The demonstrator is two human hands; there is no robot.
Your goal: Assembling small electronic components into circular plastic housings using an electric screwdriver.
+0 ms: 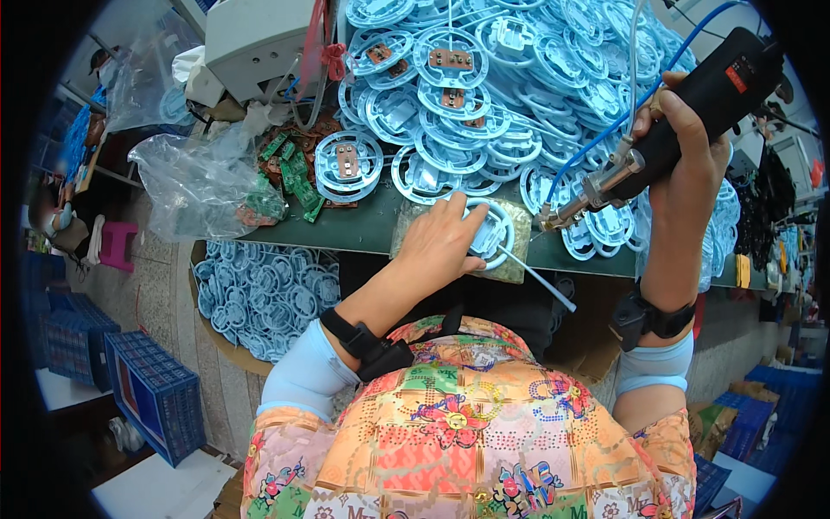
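Note:
My left hand (437, 242) is closed on the edge of a light blue plastic ring frame (495, 232), from which a thin rod slants toward me. The frame rests on a yellowish, film-covered block (512, 274) at the bench's near edge. Wrapped in my right hand (692, 143) is a black powered screwdriver (726, 82) with a metal nose. Its tip points down and left, just right of the ring frame and apart from it. Close to my left hand, another ring frame (347, 166) carries a brown circuit board (347, 162).
A large heap of light blue ring frames (588, 52) covers the back of the green bench (363, 235). Green circuit boards (298, 173) and a clear plastic bag (194, 186) lie at left. A blue hose (596, 143) runs beside the screwdriver. Below stands a bin of blue parts (268, 298).

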